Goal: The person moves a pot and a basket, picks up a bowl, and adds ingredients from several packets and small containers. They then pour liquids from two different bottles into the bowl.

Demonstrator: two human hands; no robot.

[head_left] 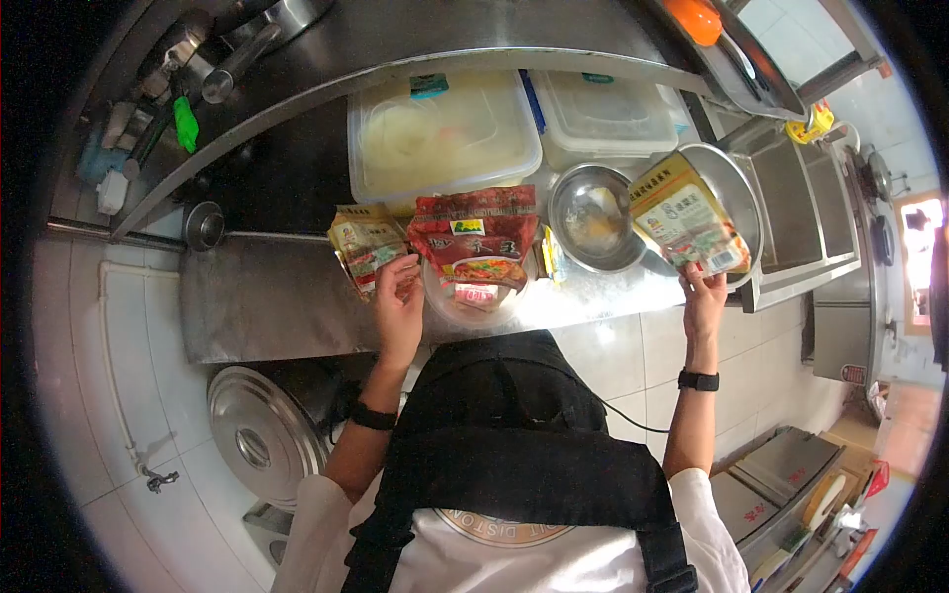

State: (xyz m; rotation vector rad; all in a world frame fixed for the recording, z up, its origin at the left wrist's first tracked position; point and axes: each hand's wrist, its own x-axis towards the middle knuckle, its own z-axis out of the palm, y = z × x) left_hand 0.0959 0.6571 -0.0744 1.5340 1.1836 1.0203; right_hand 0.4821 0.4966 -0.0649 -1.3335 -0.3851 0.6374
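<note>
My right hand (703, 296) pinches the lower edge of a yellow and white seasoning packet (689, 214), held up in front of a large steel bowl (743, 193). My left hand (398, 301) has its fingers bent at the edge of several similar packets (366, 244); whether it grips them is unclear. Between the hands a red food pouch (474, 237) stands in a clear round container (440, 303), with a small red and white packet (476, 295) at its base. A smaller steel bowl (594, 215) with something pale and yellowish inside sits right of the pouch.
Two lidded plastic tubs (445, 128) (608, 109) stand at the back of the steel counter (267, 306), beneath a steel shelf (445, 40). A sink (781, 212) is at the right. A large round lid (259, 432) lies low at the left.
</note>
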